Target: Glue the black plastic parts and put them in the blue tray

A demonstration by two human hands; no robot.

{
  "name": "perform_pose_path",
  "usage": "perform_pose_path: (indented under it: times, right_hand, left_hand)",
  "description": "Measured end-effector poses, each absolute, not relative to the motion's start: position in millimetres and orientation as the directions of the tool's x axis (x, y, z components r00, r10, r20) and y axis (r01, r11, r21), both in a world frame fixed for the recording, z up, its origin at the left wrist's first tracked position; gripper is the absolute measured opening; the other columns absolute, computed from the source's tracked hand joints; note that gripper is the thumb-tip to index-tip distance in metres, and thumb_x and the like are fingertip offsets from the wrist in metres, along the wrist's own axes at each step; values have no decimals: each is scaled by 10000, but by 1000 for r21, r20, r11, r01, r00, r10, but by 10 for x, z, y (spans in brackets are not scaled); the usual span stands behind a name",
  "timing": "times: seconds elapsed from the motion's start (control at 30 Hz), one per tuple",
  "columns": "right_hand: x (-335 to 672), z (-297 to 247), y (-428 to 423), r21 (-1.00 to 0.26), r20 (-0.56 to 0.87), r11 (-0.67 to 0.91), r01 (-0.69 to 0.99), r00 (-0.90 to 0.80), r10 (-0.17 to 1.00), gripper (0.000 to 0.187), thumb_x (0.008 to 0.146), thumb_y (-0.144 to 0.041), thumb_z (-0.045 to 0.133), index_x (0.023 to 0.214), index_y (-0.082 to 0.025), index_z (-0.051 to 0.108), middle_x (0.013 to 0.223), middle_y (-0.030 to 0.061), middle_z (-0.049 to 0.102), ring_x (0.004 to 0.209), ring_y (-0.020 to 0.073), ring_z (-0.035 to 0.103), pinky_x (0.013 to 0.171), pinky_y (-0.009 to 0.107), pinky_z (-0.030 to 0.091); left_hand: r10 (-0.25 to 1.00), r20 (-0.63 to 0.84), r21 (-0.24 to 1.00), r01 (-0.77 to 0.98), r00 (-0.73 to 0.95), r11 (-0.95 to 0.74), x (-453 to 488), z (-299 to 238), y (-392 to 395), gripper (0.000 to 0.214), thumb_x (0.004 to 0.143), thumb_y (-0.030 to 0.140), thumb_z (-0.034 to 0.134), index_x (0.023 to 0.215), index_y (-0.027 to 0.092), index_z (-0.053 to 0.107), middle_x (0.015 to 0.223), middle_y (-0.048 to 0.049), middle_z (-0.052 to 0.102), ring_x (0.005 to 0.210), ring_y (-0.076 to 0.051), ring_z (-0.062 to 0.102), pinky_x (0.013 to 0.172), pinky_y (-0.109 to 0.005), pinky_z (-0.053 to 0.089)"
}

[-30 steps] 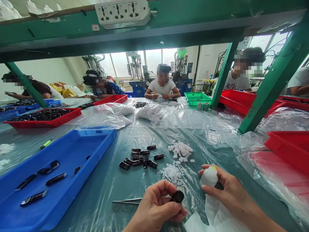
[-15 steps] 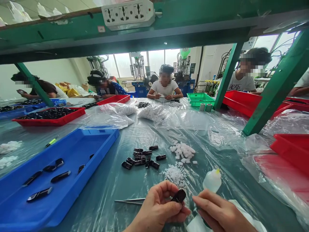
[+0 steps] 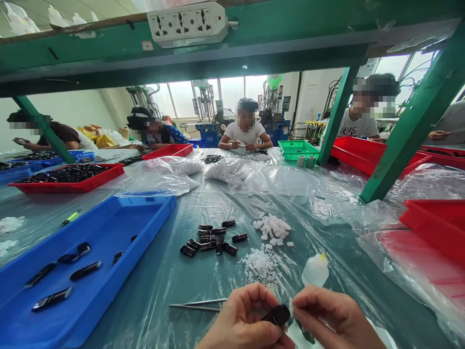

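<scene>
Plastic-sheeted table (image 3: pixel 145 310); black piece (image 3: pixel 278 315) half-hidden

Busy corner of the shop floor, from my seat

Big blue tray (image 3: pixel 101 232) off to my left, a red tray (image 3: pixel 69 186) heaped with black pieces past it, green crate (image 3: pixel 298 149) beside two tape rolls (image 3: pixel 305 161) further up. Power strip (image 3: pixel 187 24) bolted on the green shelf frame (image 3: pixel 109 48) overhead, a co-worker (image 3: pixel 244 133) in a white tee straight across, vertical molding machines (image 3: pixel 271 121) behind them by the windows.
</scene>
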State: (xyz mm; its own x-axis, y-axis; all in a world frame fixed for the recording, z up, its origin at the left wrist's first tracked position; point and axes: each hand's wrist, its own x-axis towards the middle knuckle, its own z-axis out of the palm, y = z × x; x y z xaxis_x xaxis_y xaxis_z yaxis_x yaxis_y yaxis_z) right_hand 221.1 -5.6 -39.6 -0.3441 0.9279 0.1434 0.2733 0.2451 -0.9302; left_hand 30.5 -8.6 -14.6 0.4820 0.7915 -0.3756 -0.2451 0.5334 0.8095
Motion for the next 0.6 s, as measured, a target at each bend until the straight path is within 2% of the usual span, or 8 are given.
perform_pose_path:
  times: [0.1, 0.2, 0.33, 0.6]
  right_hand:
    - [2193, -390, -65, -998, -58, -58, 10, -381, 923, 204, 765, -396, 669, 782, -193, 656, 597, -28, 543, 549, 101, 511, 544, 206, 421]
    - [2174, -394, -70, -960, -132, -223, -169, -427, 894, 208, 692, -383, 751, 732, -191, 681, 577, -43, 524, 519, 60, 459, 520, 173, 371]
    - [2144, -395, -70, -886, -160, -326, -329, -442, 882, 207, 636, -370, 798, 683, -197, 696, 584, -51, 516, 486, 27, 418, 477, 150, 313]
    - [2127, -466, -91, -791, -212, -445, -420, -494, 843, 193, 607, -327, 823, 676, -199, 696, 591, -56, 497, 504, 21, 416, 507, 154, 307]
  left_hand:
    - [785, -322, 806, -282, 530, 521, 312, -160, -100, 393, 549, 221, 832, 779, 127, 527, 695, -22, 667, 618, -112, 670, 592, -187, 479]
    - [786, -301, 811, -289, 541, 509, 313, -171, -103, 374, 561, 214, 828, 783, 115, 543, 684, -22, 655, 613, -106, 660, 576, -179, 462]
    - [790, -292, 818, -287, 539, 498, 314, -185, -98, 377, 559, 224, 834, 780, 108, 551, 665, -14, 641, 597, -93, 644, 561, -167, 448]
    - [780, -270, 817, -294, 564, 496, 307, -259, -97, 345, 592, 208, 821, 786, 111, 553, 656, -43, 666, 605, -107, 647, 557, -175, 450]
